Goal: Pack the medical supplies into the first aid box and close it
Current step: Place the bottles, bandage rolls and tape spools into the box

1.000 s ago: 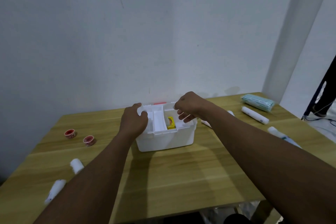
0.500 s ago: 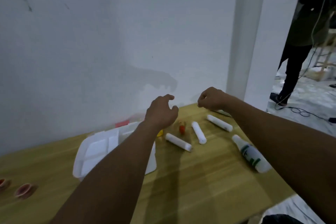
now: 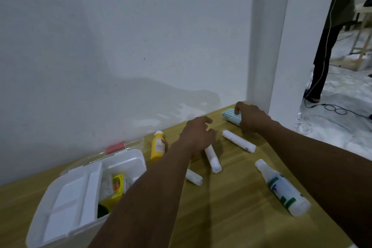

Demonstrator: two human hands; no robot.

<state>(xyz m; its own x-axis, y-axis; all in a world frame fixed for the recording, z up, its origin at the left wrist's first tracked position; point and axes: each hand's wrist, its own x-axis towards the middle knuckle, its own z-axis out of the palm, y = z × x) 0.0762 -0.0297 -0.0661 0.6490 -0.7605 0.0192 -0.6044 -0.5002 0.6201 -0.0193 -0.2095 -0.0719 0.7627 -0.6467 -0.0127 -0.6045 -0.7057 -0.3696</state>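
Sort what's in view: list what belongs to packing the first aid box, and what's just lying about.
For the job:
first aid box, open
yellow bottle
three white rolls
white bottle with green print
blue pack, under the right hand
left hand, over a roll

Just there:
cable on the floor
bystander's legs

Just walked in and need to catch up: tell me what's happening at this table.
A person is packing a white first aid box, which stands open with a small yellow packet inside. The right hand reaches onto a pale blue pack at the far corner; the left hand hovers over three white gauze rolls. A yellow bottle and a white bottle lie unpacked on the wooden table.
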